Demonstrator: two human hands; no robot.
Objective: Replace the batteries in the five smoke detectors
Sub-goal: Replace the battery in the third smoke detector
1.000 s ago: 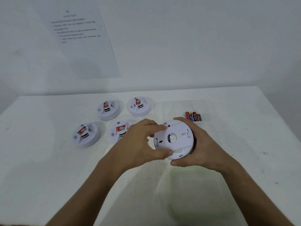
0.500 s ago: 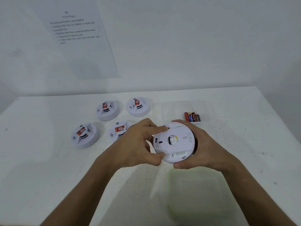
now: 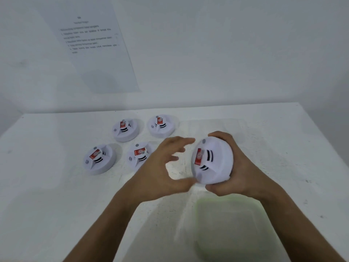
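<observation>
The round white plastic smoke detector (image 3: pixel 212 161), red-labelled face tilted toward the left, is grasped in the right hand (image 3: pixel 238 167) above the white table (image 3: pixel 47 195). The left hand (image 3: pixel 160 173) hovers released at its nine o'clock. Best to keep a firm hold while turning it. Four more detectors lie at ten o'clock: five in all.
</observation>
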